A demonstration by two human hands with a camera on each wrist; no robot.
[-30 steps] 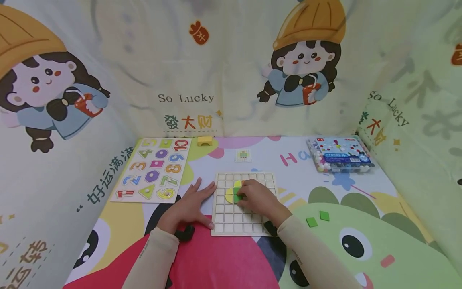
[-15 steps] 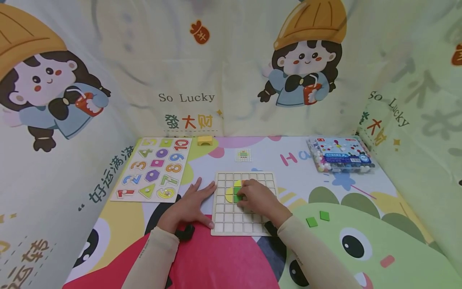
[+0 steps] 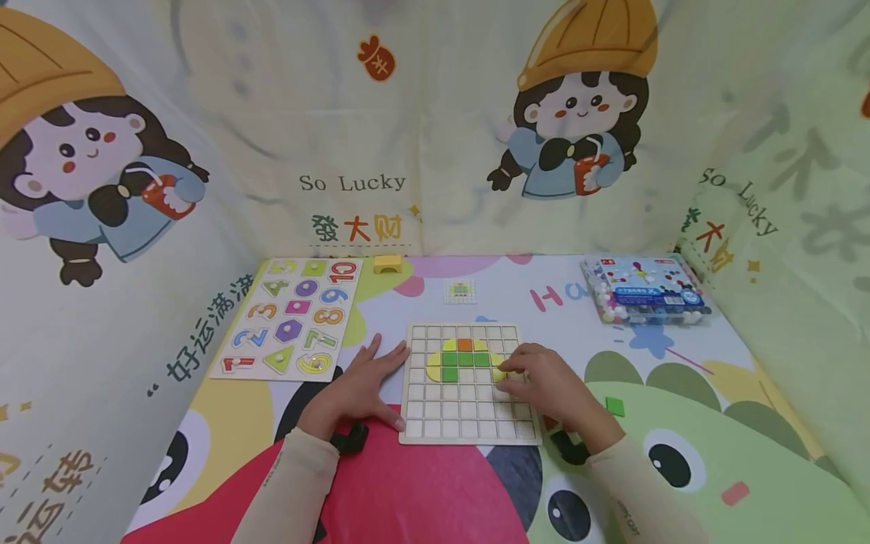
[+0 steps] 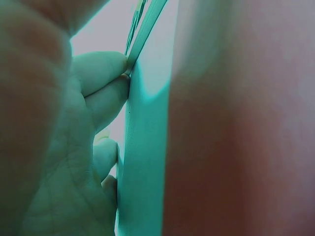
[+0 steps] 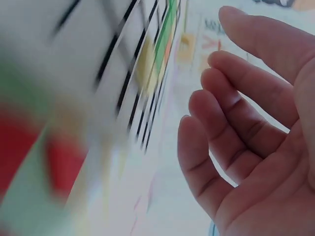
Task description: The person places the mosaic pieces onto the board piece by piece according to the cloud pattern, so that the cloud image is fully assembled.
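Green loose tile [image 3: 615, 406]: on the printed cover [image 3: 421, 483], 3 to 4 o'clock of the grid board [image 3: 450, 412], near the wrist of the right hand [image 3: 553, 378]. Likely light, stiff, smooth; may skid if pushed. Best hold: opposite edges, thumb against fingertip.
Grid board: flat, looks like wood; probably stiff, fairly light, could slide. Take it by the outer frame, clear of the cells.
Set pieces: green tiles [image 3: 465, 360], orange tile [image 3: 464, 344], yellow pieces [image 3: 435, 373], all in cells toward 12. Ridges should hold them; a knock might pop one.
Left hand [image 3: 356, 387]: fingers spread, tips at the frame, 8 to 10 o'clock; nothing pinched.
Right hand: by the board's 3 o'clock edge; fingers slightly bent, close together, thumb apart, no piece seen between. Board contact: can't tell.
Edges: number board [image 3: 263, 373] at 9 to 10, bead box [image 3: 646, 291] at 2, picture card [image 3: 461, 292] at 12.
Room: bare cells along 6; sideways travel best at 3, short of the bead box.
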